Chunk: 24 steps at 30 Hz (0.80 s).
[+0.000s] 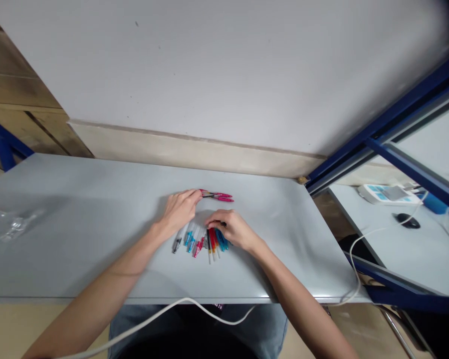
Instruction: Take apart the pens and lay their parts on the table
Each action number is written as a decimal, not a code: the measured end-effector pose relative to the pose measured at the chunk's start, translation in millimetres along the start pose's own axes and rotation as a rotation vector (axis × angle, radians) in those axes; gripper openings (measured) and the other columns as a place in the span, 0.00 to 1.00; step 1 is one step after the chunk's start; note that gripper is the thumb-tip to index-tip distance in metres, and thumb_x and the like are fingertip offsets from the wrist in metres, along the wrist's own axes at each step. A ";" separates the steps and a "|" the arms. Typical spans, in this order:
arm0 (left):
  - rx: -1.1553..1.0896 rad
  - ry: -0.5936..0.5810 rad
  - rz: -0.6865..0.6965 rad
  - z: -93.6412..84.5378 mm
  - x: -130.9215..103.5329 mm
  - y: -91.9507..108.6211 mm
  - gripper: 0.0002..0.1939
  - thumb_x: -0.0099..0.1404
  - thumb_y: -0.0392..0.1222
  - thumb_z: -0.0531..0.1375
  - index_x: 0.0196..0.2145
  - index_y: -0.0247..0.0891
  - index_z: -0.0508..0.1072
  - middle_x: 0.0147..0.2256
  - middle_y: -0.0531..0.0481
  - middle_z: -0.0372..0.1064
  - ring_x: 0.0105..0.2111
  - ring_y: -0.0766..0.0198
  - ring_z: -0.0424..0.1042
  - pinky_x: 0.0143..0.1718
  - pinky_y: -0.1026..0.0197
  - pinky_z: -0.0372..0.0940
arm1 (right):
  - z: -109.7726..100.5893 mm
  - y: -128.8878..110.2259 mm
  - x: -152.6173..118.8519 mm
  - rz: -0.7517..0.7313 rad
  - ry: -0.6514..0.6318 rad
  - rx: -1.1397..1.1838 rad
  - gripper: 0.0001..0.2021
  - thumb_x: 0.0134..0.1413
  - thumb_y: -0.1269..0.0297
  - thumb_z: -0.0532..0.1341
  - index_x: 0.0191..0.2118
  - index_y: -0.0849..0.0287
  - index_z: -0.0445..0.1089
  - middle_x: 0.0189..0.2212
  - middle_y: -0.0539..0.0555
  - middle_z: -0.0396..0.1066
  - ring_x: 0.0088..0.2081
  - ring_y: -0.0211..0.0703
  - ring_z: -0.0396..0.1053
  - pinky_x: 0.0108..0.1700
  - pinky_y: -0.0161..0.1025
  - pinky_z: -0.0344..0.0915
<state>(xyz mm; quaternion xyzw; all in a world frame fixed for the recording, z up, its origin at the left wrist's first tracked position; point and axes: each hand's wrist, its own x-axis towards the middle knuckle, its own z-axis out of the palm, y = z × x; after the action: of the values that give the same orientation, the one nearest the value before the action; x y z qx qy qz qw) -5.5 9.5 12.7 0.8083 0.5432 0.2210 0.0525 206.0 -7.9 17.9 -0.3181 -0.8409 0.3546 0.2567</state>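
My left hand [181, 207] is closed at the left ends of several slim pens with pink parts [220, 196], which lie on the grey table [97, 224]. Its fingertips meet a pen's end; the palm side is hidden. Nearer to me, my right hand [234, 228] is curled in a pinch at the upper ends of several thin ink refills [212, 243], black and red-orange. Blue pen parts [221, 241] lie partly under this hand. Left of the refills are clear pen barrels with grey [177, 243], blue [190, 240] and pink tips [198, 247], side by side.
A clear plastic bag [17, 224] with something green lies at the table's left edge. A white cable [189, 300] crosses in front of my lap. Blue metal framing [359, 137] rises on the right; beyond it another table holds a white device [389, 194] and a black mouse [408, 220].
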 end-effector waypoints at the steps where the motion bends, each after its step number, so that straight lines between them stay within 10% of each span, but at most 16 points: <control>1: -0.004 -0.005 0.002 -0.2 -0.3 0.9 0.12 0.73 0.33 0.51 0.42 0.41 0.74 0.41 0.49 0.78 0.38 0.60 0.76 0.33 0.61 0.59 | -0.1 0.9 0.1 0.012 0.005 -0.010 0.09 0.64 0.76 0.60 0.39 0.58 0.77 0.34 0.53 0.77 0.35 0.42 0.74 0.42 0.37 0.68; 24: 0.080 -0.020 0.017 -2.1 -1.1 6.0 0.11 0.74 0.35 0.51 0.40 0.41 0.73 0.40 0.49 0.78 0.36 0.59 0.76 0.29 0.58 0.54 | 6.9 -0.8 -1.5 -0.091 -0.030 -0.147 0.09 0.63 0.75 0.62 0.35 0.56 0.77 0.39 0.53 0.71 0.41 0.42 0.70 0.45 0.37 0.66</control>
<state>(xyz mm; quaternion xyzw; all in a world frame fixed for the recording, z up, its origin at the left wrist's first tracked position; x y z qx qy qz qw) -1.5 5.8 16.3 0.8165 0.5440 0.1917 0.0237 202.2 -12.4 13.9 -0.2921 -0.8821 0.2846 0.2356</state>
